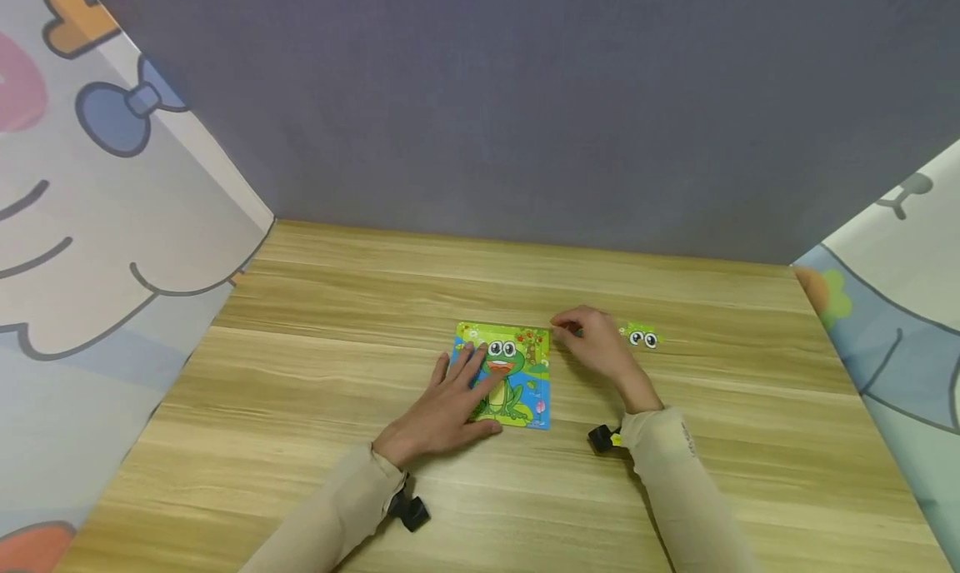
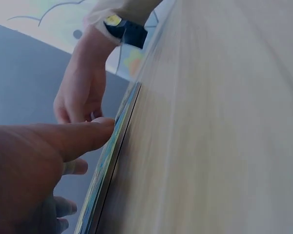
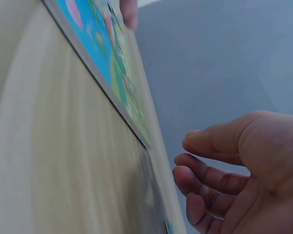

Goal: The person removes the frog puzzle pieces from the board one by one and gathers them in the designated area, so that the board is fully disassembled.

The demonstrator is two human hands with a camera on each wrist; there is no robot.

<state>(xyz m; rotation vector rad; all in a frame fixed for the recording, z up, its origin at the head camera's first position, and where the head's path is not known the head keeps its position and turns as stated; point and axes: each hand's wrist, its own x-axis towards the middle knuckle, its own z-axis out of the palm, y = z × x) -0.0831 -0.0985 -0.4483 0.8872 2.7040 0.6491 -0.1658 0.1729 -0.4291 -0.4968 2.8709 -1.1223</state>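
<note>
A square frog picture puzzle (image 1: 517,386), green and blue, lies flat on the wooden table. My left hand (image 1: 442,411) rests on its left part with fingers spread, covering some of the frog. In the left wrist view the left thumb (image 2: 95,134) is at the board's edge. Just off the board's upper right corner is my right hand (image 1: 596,344), its fingers loosely bent. The right wrist view shows nothing between the thumb (image 3: 210,141) and fingers. To the right of that hand lies a puzzle piece with two cartoon eyes (image 1: 642,338). Something green and red shows partly under the right hand.
The wooden table (image 1: 300,373) ends at a grey panel (image 1: 525,115) behind. Walls with cartoon prints (image 1: 112,198) stand on the left and right. Each wrist carries a small black camera (image 1: 602,440).
</note>
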